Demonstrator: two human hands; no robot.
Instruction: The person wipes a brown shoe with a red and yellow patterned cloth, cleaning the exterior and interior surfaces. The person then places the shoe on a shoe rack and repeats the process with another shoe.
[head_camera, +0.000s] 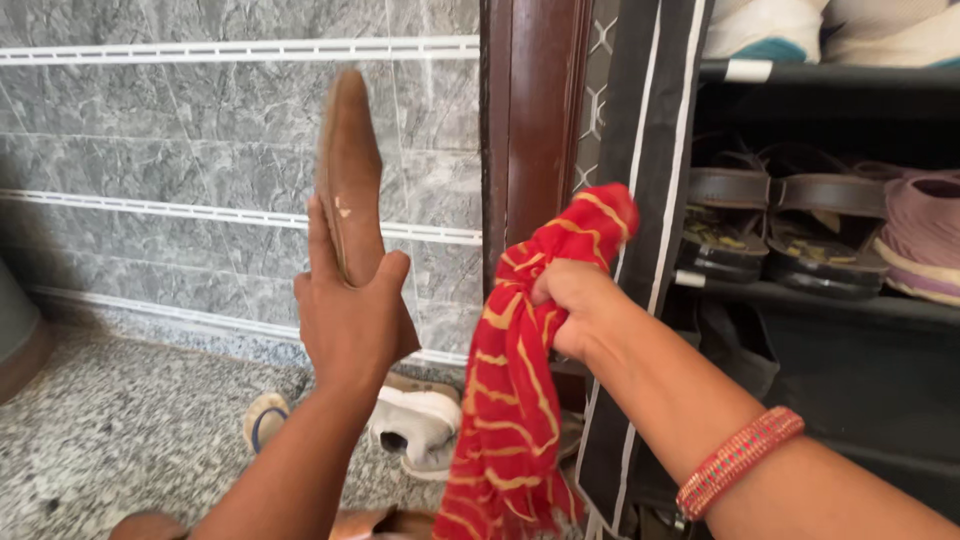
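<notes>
Grey marbled wall tiles (200, 130) with white bands fill the far left; below them lies a speckled stone floor (110, 430). A dark wooden door frame (535, 110) stands at centre. To its right, a black fabric shoe rack (860, 370) with an open flap holds dark brown sandals (770, 230) on its middle shelf, a mauve shoe (925, 235) at the far right of that shelf, and pale shoes (780, 30) on the shelf above.

Left hand (345, 315), raised at centre left, grasps a brown shoe (350, 170) by its lower end, thumb on the right edge, fingers on the left. The shoe stands upright in front of the tiles, its pointed toe up and its sole towards the camera. It is flat, slender and tan, with a small pale scuff near the middle.

Right hand (575, 305), just right of the shoe and apart from it, is clenched around a red cloth (515, 400). The cloth is striped in yellow; one end bunches above the fist and the rest hangs down to the near edge. A red beaded bangle (738, 462) circles the right wrist.

On the floor beneath the hands lie white shoes (420, 420) and a pale slipper (265, 420).
</notes>
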